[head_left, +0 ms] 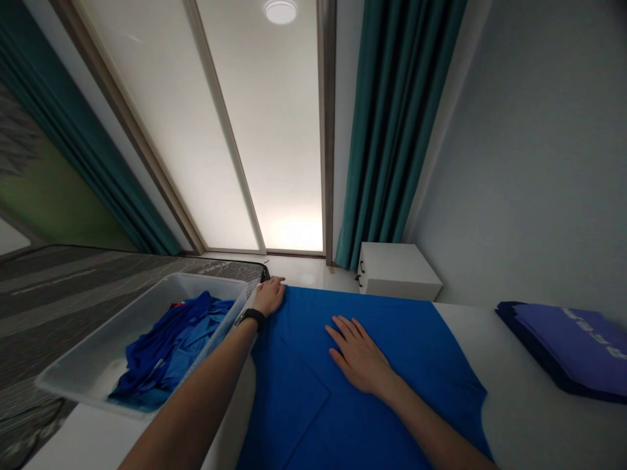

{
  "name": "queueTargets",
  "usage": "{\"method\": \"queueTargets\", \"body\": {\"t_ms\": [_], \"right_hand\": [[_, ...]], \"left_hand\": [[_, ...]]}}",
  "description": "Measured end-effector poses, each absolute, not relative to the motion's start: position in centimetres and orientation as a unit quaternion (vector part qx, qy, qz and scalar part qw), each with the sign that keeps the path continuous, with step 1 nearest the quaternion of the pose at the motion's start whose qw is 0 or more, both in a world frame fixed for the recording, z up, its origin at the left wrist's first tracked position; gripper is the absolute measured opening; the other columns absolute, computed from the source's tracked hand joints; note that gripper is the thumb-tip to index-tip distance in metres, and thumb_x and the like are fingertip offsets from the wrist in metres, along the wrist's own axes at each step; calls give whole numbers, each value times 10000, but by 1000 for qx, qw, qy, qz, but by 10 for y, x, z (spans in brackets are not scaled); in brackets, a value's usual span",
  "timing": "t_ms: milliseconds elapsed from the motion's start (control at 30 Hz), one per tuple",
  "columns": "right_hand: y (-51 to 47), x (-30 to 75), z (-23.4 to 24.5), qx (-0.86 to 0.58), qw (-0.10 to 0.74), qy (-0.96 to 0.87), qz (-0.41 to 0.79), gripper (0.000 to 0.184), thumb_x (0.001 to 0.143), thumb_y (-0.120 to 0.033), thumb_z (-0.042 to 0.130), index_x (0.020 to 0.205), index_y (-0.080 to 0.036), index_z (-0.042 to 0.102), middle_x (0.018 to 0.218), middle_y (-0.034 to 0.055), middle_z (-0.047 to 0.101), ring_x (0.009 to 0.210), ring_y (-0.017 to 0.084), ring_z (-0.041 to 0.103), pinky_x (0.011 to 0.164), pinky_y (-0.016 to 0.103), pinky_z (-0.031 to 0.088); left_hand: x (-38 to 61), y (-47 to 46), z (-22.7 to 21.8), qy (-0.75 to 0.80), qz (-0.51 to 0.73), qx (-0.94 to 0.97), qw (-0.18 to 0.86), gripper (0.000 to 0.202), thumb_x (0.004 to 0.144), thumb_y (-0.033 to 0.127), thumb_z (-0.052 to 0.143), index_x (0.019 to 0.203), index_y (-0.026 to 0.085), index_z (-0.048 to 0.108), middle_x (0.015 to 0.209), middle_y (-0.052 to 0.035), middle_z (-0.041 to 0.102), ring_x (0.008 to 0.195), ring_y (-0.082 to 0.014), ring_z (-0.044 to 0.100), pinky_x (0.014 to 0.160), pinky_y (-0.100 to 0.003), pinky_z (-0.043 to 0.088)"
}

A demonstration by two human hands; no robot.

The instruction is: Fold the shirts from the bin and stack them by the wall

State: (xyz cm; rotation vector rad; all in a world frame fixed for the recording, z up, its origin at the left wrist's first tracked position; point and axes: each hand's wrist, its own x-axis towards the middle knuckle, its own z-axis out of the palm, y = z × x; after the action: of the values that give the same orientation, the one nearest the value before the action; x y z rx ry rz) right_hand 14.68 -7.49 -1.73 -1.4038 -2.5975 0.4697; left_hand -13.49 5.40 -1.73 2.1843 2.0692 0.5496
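Observation:
A blue garment lies spread flat on a white table. My left hand, a dark watch on its wrist, rests at the garment's far left corner with fingers curled over the edge. My right hand lies flat on the middle of the cloth, fingers stretched out and holding nothing. A folded flap of the garment sits near my left forearm.
A pale plastic bin with crumpled blue clothes stands at the left. Folded dark blue garments are stacked at the right. Beyond the table are a white cabinet, teal curtains and a bright window.

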Motion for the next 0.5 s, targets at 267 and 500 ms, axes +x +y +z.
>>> {"method": "queueTargets", "body": {"t_ms": [267,500], "right_hand": [[-75,148,-19,-471,86,-861,171,607,1000,-553,148,1512,-271,313,1605,20,219,1478,209,133,1210,450,65],[-74,147,-20,-475,85,-859,171,609,1000,-556,148,1507,-269,325,1602,20,230,1476,210,142,1209,449,60]], "left_hand": [[-145,65,-25,666,156,725,80,418,950,251,311,1208,274,639,1255,-19,661,1205,-217,544,1087,-393,285],[-148,71,-28,664,158,725,96,427,913,228,339,1105,260,719,1209,-17,688,1186,-218,557,1103,-384,283]]}}
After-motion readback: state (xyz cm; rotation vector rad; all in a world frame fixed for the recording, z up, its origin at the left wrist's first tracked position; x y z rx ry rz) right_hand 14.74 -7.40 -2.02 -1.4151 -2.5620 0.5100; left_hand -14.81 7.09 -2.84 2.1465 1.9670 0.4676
